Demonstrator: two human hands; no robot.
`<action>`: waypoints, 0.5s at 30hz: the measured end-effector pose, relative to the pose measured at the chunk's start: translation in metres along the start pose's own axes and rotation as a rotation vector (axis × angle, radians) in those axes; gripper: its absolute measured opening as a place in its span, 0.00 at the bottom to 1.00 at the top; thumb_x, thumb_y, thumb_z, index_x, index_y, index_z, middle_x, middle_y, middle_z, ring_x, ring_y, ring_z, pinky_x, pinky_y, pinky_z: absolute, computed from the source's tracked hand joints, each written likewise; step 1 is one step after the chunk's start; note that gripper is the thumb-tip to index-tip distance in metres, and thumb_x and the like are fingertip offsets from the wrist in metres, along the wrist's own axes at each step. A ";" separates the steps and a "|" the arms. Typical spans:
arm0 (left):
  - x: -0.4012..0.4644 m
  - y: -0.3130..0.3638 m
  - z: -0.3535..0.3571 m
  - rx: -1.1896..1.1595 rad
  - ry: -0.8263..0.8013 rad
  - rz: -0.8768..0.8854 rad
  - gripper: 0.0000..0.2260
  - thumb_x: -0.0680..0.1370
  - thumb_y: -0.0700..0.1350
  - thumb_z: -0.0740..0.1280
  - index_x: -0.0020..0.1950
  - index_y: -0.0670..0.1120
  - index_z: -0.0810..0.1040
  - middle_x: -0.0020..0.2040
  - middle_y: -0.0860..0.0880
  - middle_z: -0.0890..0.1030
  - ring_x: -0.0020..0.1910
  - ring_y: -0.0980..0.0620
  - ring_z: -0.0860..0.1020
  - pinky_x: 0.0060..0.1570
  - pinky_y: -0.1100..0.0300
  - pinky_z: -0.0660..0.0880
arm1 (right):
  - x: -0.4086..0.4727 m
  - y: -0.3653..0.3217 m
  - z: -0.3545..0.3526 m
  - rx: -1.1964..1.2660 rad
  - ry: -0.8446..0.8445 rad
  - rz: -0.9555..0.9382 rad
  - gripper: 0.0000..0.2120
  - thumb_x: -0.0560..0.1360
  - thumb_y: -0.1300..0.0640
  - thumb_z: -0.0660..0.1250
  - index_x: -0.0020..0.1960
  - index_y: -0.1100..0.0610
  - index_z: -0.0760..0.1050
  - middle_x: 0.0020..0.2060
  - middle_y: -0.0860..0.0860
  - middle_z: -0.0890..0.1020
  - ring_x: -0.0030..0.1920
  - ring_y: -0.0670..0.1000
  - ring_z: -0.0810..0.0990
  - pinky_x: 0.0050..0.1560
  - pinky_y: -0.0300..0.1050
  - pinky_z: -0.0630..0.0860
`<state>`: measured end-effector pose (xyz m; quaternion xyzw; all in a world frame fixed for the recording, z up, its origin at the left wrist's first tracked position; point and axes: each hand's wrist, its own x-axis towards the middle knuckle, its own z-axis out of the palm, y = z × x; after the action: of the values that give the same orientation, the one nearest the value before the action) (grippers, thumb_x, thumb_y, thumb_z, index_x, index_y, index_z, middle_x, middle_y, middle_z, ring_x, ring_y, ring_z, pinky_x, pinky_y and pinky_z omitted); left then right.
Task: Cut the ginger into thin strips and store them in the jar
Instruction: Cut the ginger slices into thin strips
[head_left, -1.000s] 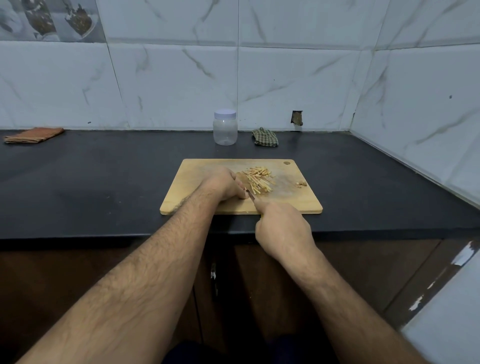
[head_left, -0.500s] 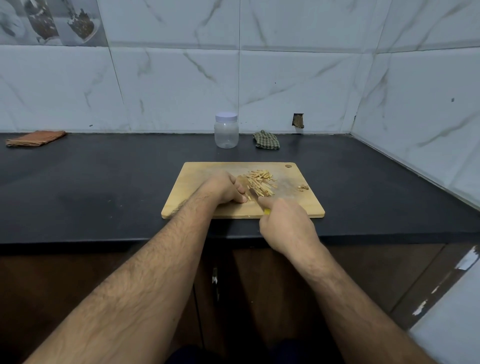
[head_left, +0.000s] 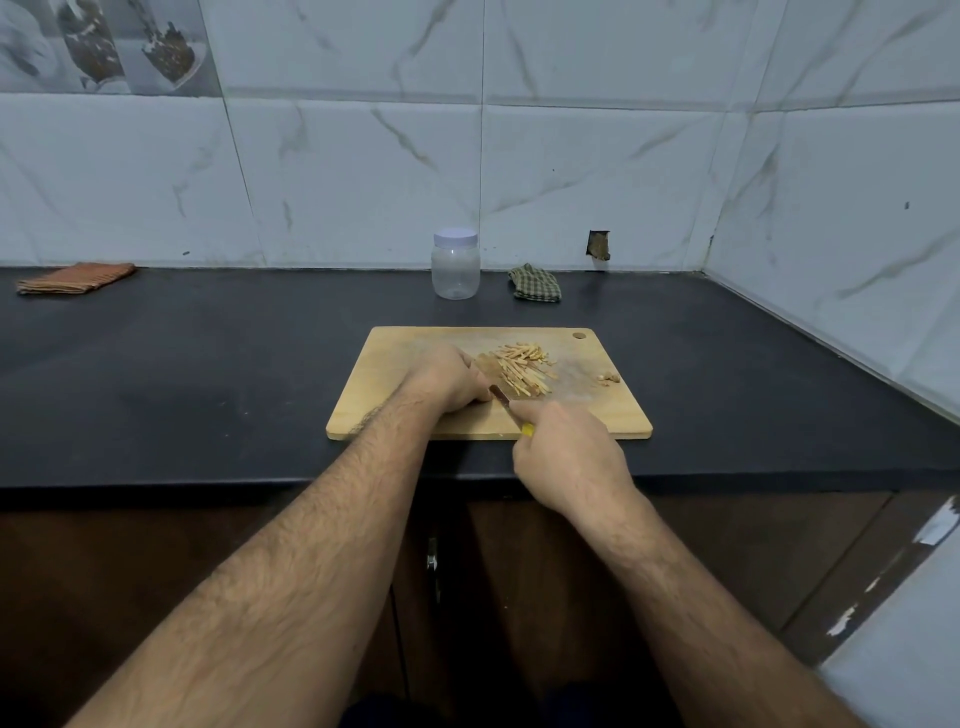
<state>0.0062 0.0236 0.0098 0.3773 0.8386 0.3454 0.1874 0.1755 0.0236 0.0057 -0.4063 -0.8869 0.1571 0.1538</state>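
Observation:
A wooden cutting board (head_left: 395, 358) lies near the counter's front edge. On it sits a pile of thin ginger strips (head_left: 522, 369), with a flat ginger slice (head_left: 485, 365) at its left. My left hand (head_left: 449, 382) has curled fingers holding that slice down. My right hand (head_left: 569, 457) grips a knife (head_left: 501, 397) with a yellow handle, its blade angled toward the slice beside my left fingertips. A few ginger scraps (head_left: 608, 378) lie at the board's right. The clear plastic jar (head_left: 455, 265) with a white lid stands shut at the back by the wall.
A green checked cloth (head_left: 535, 283) lies right of the jar. An orange folded cloth (head_left: 75, 278) sits at the far left of the black counter (head_left: 208, 374). Tiled walls close the back and right side. Brown cabinet doors are below.
The knife blade has shifted slightly between frames, in a cutting stroke beside my left fingers. My left hand stays on the ginger slice.

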 end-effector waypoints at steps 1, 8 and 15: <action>0.000 -0.001 -0.001 -0.031 -0.003 -0.003 0.10 0.72 0.38 0.73 0.33 0.48 0.78 0.40 0.50 0.83 0.37 0.54 0.75 0.46 0.57 0.78 | 0.001 0.001 0.000 -0.011 -0.008 0.013 0.26 0.78 0.61 0.61 0.73 0.44 0.69 0.62 0.48 0.79 0.58 0.51 0.77 0.54 0.49 0.79; -0.006 -0.012 -0.006 -0.319 0.044 -0.013 0.11 0.77 0.33 0.66 0.37 0.45 0.76 0.32 0.48 0.77 0.28 0.54 0.72 0.30 0.63 0.71 | 0.013 0.002 -0.009 -0.028 -0.029 0.029 0.25 0.76 0.61 0.59 0.71 0.47 0.72 0.58 0.51 0.81 0.56 0.55 0.78 0.52 0.49 0.78; -0.001 -0.028 -0.012 -0.233 0.273 -0.046 0.04 0.78 0.42 0.68 0.43 0.48 0.79 0.32 0.51 0.81 0.25 0.54 0.74 0.32 0.63 0.72 | 0.020 0.006 -0.008 0.027 -0.106 0.071 0.15 0.75 0.64 0.55 0.58 0.56 0.74 0.44 0.51 0.78 0.44 0.54 0.77 0.43 0.50 0.76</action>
<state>-0.0144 0.0038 -0.0022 0.2833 0.8190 0.4839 0.1221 0.1703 0.0436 0.0138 -0.4266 -0.8765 0.1960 0.1062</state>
